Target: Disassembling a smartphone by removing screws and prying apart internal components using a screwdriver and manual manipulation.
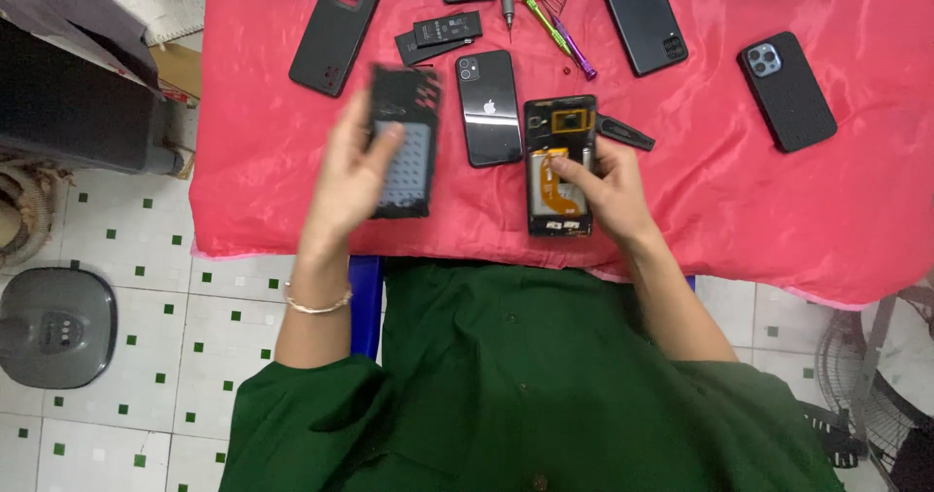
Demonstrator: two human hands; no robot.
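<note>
My left hand holds a black inner phone frame with a perforated grey panel, blurred by motion, above the red cloth. My right hand rests on an opened phone lying on the cloth; its battery and an orange flex cable are exposed, and a fingertip touches the cable. A black pry tool lies just right of that phone. A black phone lies back up between my two hands.
Farther back lie a black case, two loose batteries, screwdrivers, a large black phone and a cased phone. A grey scale sits on the tiled floor at left, a fan at right.
</note>
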